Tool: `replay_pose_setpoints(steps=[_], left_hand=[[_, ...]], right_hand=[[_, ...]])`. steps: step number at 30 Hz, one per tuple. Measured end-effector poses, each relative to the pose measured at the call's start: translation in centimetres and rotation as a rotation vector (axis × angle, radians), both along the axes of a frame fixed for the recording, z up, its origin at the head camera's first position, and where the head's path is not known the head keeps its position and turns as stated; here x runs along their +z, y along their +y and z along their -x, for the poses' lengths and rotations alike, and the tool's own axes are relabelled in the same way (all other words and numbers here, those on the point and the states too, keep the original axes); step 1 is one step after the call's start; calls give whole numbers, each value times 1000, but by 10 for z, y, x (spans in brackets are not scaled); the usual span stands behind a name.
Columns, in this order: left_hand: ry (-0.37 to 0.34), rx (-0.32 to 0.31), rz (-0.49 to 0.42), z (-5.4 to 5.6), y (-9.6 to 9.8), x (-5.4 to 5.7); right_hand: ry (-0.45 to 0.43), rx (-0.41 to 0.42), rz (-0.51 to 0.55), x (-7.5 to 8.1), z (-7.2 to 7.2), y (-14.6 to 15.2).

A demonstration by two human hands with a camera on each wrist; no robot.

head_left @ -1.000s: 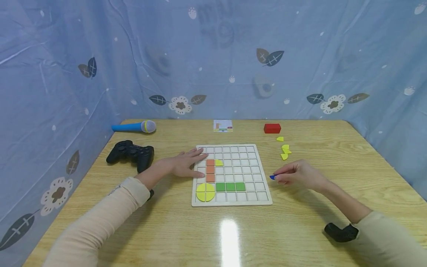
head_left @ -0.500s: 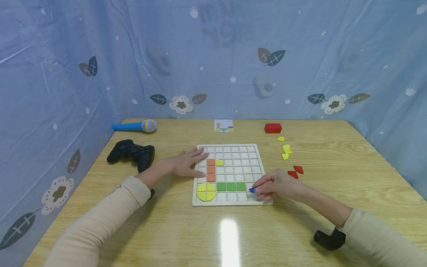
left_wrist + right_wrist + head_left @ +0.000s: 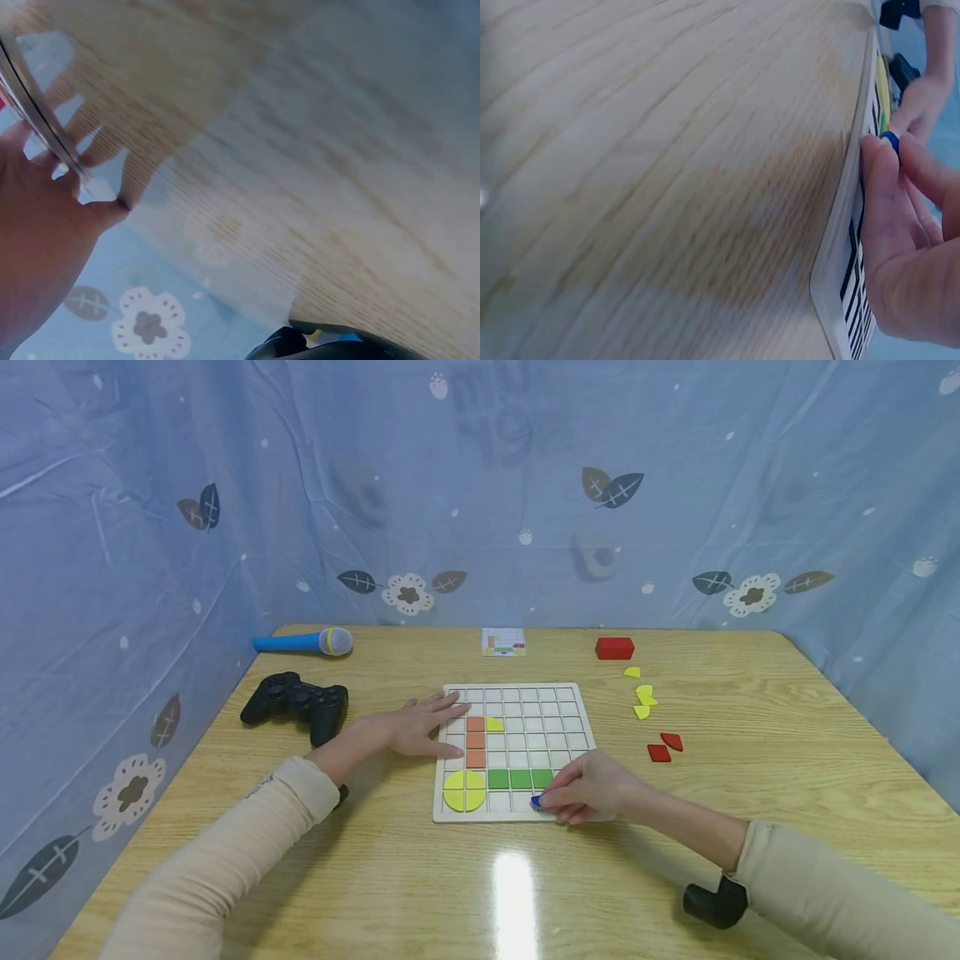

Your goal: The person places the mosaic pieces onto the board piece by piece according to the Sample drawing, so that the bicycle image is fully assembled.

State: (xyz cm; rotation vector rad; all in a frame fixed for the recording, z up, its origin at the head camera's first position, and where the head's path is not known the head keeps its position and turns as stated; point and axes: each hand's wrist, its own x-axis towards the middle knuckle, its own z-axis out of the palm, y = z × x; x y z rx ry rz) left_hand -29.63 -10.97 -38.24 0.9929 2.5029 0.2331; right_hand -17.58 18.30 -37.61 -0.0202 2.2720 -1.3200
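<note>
My right hand pinches a small blue piece between thumb and fingertips, close over the near row of a white grid board. The right wrist view shows the blue piece between the fingertips, its full outline hidden. Flat on the board's left edge rests my left hand, fingers spread. On the grid lie three orange squares in a column and three green squares in a row. Yellow quarter-circles form a disc at the near left corner; one more yellow quarter-circle sits beside the top orange square.
Right of the board lie two red pieces and several yellow pieces, with a red block behind them. A small pattern card lies at the back. To the left are a black game controller and a blue toy microphone.
My right hand has carried the blue piece leftward from beside the board to over its near row, revealing the red pieces. The left hand has stayed on the board's edge.
</note>
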Motion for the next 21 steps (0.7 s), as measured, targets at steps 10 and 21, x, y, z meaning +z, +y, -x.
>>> replay_pose_setpoints(steps=[10,21], left_hand=[[2,-5,-16,0,-1,0],[4,2,-5,-1,0,1]], right_hand=[[82,22,-130,0,1,-22],[86,74,-99,2,4,-15]])
